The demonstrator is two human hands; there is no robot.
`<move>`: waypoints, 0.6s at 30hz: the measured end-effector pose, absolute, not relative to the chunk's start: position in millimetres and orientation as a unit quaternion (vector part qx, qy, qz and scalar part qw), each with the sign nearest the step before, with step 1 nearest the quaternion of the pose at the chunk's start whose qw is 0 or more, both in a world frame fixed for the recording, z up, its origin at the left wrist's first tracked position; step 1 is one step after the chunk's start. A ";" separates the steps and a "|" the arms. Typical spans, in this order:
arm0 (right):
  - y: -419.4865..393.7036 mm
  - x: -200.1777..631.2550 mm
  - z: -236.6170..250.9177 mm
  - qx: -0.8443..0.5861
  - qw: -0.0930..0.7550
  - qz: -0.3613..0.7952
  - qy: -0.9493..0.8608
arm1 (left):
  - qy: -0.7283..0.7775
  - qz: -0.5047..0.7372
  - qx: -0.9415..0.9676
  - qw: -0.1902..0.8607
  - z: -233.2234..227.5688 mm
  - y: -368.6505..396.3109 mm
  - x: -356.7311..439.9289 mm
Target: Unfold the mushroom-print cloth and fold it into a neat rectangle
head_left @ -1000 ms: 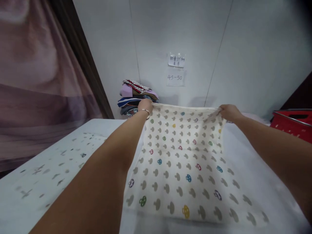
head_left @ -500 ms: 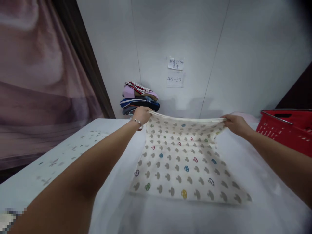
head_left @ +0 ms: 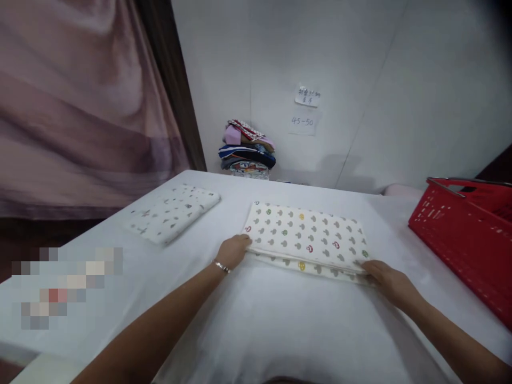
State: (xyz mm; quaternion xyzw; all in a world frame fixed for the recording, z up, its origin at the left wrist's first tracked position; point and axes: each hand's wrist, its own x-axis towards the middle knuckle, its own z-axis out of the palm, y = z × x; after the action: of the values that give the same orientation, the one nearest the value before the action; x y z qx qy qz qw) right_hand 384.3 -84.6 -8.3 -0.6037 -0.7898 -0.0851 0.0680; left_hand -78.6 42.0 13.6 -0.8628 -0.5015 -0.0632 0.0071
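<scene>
Two hands pinch near corners of mushroom-print cloth (head_left: 306, 240), folded in half, lying at table (head_left: 280, 330) centre. Left hand (head_left: 234, 252) closed on corner at 9 o'clock, right hand (head_left: 382, 274) closed on corner at 3 o'clock. Risk: layers slip askew if one hand pulls harder, edges misalign. Both arms stretched forward, palms down, wrists low. Second folded cloth (head_left: 174, 212) at 10 o'clock, clothes pile (head_left: 248, 152) at 12, red basket (head_left: 468, 234) at 2.
</scene>
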 end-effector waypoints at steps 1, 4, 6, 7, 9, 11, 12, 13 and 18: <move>-84.9 385.5 -8.0 -0.608 0.072 -0.102 -0.784 | -0.502 -0.071 -0.862 0.017 14.5 41.6 -78.4; -86.7 389.0 -10.0 -0.607 0.076 -0.125 -0.781 | -0.497 -0.078 -0.864 0.027 13.4 40.7 -79.5; -89.4 389.9 -14.9 -0.598 0.070 -0.117 -0.789 | -0.489 -0.071 -0.869 0.017 8.8 38.7 -81.4; -90.6 389.9 -17.8 -0.596 0.068 -0.114 -0.792 | -0.486 -0.072 -0.871 0.010 6.5 37.2 -82.5; -92.0 389.3 -22.4 -0.593 0.074 -0.121 -0.793 | -0.485 -0.089 -0.870 -0.001 3.9 33.3 -84.4; -91.4 388.7 -24.5 -0.576 0.084 -0.143 -0.800 | -0.480 -0.111 -0.870 0.002 4.6 28.8 -85.6; -90.6 388.6 -24.5 -0.564 0.089 -0.155 -0.806 | -0.472 -0.122 -0.873 0.012 5.8 26.7 -86.0; -89.5 388.9 -24.2 -0.551 0.091 -0.165 -0.813 | -0.461 -0.131 -0.877 0.026 7.3 25.1 -86.2; -87.2 394.1 -21.1 -0.516 0.082 -0.187 -0.832 | -0.405 -0.165 -0.894 0.097 8.8 29.5 -89.0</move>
State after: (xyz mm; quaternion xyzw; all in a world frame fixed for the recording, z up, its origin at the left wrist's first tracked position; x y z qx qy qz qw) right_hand 394.1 -87.2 -21.1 -0.5159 -0.8318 -0.1874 0.0820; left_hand -89.0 29.5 8.8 -0.8939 -0.4053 -0.1650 0.0970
